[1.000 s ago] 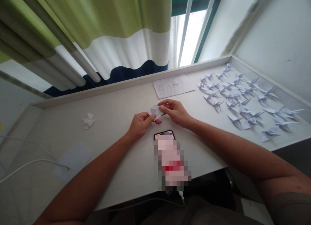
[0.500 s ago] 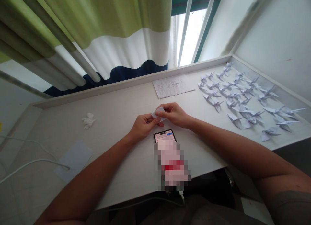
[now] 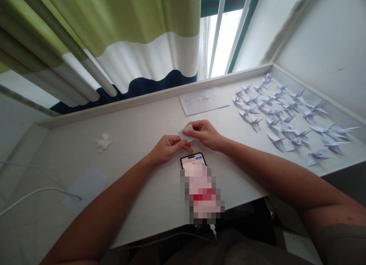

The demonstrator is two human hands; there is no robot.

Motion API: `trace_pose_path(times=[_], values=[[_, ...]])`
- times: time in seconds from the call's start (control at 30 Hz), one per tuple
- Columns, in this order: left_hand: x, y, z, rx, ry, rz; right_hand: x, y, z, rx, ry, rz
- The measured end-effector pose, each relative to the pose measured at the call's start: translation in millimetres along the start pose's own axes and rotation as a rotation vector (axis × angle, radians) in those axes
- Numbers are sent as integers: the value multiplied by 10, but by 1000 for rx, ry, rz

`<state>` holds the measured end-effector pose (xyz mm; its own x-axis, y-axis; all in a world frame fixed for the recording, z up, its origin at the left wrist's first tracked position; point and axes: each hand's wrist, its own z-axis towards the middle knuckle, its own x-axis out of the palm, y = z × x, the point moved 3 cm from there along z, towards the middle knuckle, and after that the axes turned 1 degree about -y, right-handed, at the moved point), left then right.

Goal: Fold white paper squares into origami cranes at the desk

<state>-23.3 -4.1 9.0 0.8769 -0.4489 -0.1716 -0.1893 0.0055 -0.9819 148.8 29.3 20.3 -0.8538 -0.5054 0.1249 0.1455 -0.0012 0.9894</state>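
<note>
A small folded piece of white paper [image 3: 186, 133] is held up between my two hands, just above the desk. My right hand [image 3: 205, 134] pinches its upper right part, thumb on the near face. From the left, my left hand [image 3: 170, 147] grips the lower left edge between thumb and fingers. Its fold lines are too small to make out. Right below the hands lies a phone [image 3: 192, 158] with its screen lit, most of it blurred out. Several folded paper cranes [image 3: 281, 112] stand in a group to the right of my hands.
Behind my hands lies a printed sheet [image 3: 203, 101] by the desk's raised back edge. A crumpled tissue [image 3: 103, 142] is on the left. Nearer, a white paper sheet [image 3: 88, 185] lies under a white cable [image 3: 42, 190]. A charging plug [image 3: 212, 230] hangs at the front edge.
My left hand has drawn slightly left and its thumb has slid a little along the paper's lower edge. My right hand keeps its pinch. The phone screen's top content differs.
</note>
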Motion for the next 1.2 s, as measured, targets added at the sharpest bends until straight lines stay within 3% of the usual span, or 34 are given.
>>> trace_pose_path(times=[0.27, 0.4, 0.47, 0.73, 1.03, 1.2], values=[[56, -58, -17, -6, -60, 31, -43, -80, 23, 56, -29, -4], [56, -51, -17, -12, -105, 32, -148, -68, 63, -21, -229, 67], [60, -53, -20, -19, -110, 43, -173, -55, 70, -26, -257, 72], [70, -53, -19, -24, -78, 51, -48, -26, 32, 16, -66, -30], [100, -34, -5, -13, -103, -52, 54, -81, 27, 68, -14, 42], [63, -21, -4, 13, -219, -119, 13, -24, 27, -48, -86, -42]])
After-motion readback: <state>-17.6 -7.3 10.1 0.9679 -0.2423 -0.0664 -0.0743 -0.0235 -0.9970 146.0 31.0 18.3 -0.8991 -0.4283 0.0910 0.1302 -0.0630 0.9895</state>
